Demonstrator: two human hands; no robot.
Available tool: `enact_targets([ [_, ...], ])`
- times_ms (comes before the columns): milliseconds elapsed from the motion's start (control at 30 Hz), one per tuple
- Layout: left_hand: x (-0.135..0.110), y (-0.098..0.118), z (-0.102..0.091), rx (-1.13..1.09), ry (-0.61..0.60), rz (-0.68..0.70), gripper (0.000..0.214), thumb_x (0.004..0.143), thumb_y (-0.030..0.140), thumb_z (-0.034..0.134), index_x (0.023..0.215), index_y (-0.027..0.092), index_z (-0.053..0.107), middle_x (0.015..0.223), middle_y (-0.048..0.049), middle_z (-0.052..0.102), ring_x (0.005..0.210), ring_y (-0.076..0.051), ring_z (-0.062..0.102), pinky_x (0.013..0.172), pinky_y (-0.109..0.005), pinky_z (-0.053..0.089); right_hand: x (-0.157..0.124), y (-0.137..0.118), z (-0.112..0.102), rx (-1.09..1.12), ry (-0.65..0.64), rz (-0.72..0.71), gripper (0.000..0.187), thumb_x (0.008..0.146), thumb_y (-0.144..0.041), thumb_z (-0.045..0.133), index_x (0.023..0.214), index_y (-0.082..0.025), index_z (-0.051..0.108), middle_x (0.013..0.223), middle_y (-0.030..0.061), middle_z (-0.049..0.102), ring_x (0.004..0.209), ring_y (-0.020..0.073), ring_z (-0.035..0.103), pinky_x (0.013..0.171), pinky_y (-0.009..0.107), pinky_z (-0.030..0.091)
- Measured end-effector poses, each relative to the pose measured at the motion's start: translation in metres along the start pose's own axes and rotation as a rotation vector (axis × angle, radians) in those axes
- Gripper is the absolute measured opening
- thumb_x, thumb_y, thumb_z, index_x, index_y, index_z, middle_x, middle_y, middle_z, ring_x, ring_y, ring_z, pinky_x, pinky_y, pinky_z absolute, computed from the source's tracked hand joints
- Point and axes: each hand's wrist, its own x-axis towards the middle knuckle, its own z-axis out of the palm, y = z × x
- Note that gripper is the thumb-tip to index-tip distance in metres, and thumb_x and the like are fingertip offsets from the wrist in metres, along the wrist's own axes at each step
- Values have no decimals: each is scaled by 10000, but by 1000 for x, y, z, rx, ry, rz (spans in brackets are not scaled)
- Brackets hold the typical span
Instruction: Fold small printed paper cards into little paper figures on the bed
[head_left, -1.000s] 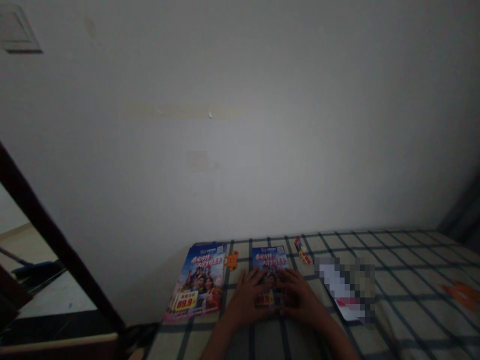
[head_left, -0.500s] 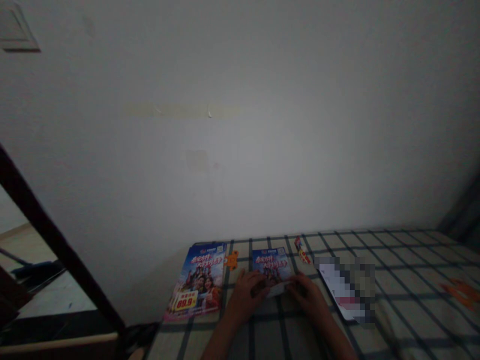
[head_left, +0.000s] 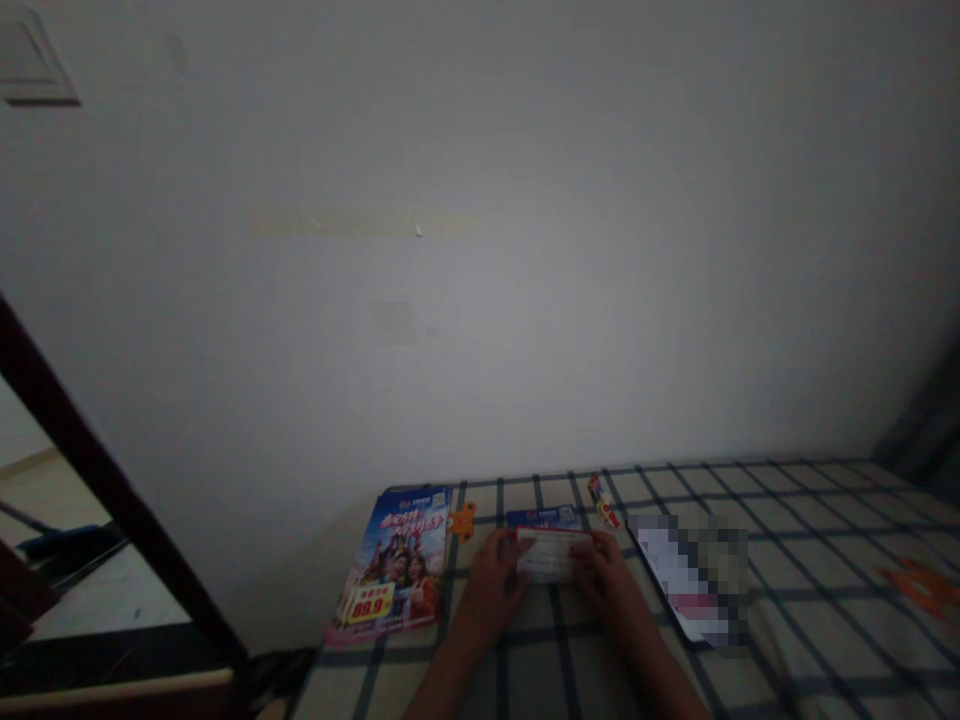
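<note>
A printed flyer is between my hands, its lower part folded up so that the pale, text-covered back faces me. Its blue top edge shows beyond the fold. My left hand grips the left side of the folded part, fingers closed on it. On the opposite side, my right hand pinches the right edge. Left of my hands lies a stack of similar flyers, blue with a group of people and a yellow price box.
A checked cloth covers the surface, which meets a pale wall. A small red and yellow wrapper lies behind my right hand. Farther right is a phone-like slab, partly pixelated. A dark slanted post stands at left.
The flyer's lower part has been folded upward, covering much of its printed front with the pale back. Both hands have shifted slightly with it.
</note>
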Motion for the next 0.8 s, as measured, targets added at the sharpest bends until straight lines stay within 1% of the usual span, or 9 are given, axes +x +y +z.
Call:
enact_targets([
  [100,-1,2,0,70,4,-4,363,878,245,585,1230,285,662,1454,-105,470,1339,-287,470,1113,-520,418,-2,2,2,-107,56,-59,271,931,-339,483,1131,-258,648,1396,118,469,1236,267,543,1011,448,516],
  [200,-2,2,0,148,25,9,307,896,266,575,1184,258,682,1489,-120,442,1390,-312,408,1133,-549,387,-3,2,3,-227,72,-110,264,915,-366,539,1127,-277,669,1418,112,482,1299,311,482,1043,533,471],
  [300,-1,1,2,229,14,28,316,933,243,504,1206,276,659,1518,-81,436,1428,-304,352,1151,-582,350,-2,0,3,-296,14,-101,273,917,-357,551,1153,-300,674,1340,99,570,1252,304,513,1027,524,475],
  [433,0,2,2,298,-60,51,344,965,267,462,1274,298,610,1478,-36,500,1447,-302,313,1171,-630,290,0,-4,1,-315,-22,-90,306,934,-356,527,1201,-300,666,1263,87,631,1222,294,528,1031,502,467],
  [533,0,6,-1,281,-40,52,336,979,280,443,1266,295,618,1411,-36,554,1415,-299,353,1162,-616,315,1,-7,-1,-294,-25,-97,297,943,-361,512,1183,-291,673,1215,88,651,1187,282,546,1020,484,468],
  [600,1,11,-5,241,-3,46,339,977,292,452,1275,289,614,1327,-52,596,1348,-275,425,1145,-554,371,1,-9,-4,-285,-29,-98,290,938,-365,517,1171,-288,671,1171,91,658,1153,277,561,1001,480,473],
  [667,1,15,-8,221,-3,45,360,957,302,494,1301,309,598,1247,-53,616,1250,-256,496,1115,-522,411,0,-10,-5,-286,-37,-101,268,919,-377,540,1130,-279,675,1140,95,655,1131,278,568,982,481,477],
  [733,0,18,-10,235,-22,54,344,921,319,557,1257,308,628,1214,-54,617,1217,-265,511,1116,-543,398,-1,-11,-5,-289,-53,-107,228,894,-390,572,1057,-270,679,1150,95,644,1138,281,566,985,484,473],
  [800,0,18,-10,266,-27,39,314,912,311,565,1212,291,654,1248,-65,605,1254,-282,490,1133,-574,363,-3,-11,-4,-293,-66,-115,205,877,-400,594,1010,-263,669,1217,93,627,1187,286,549,1033,505,443],
])
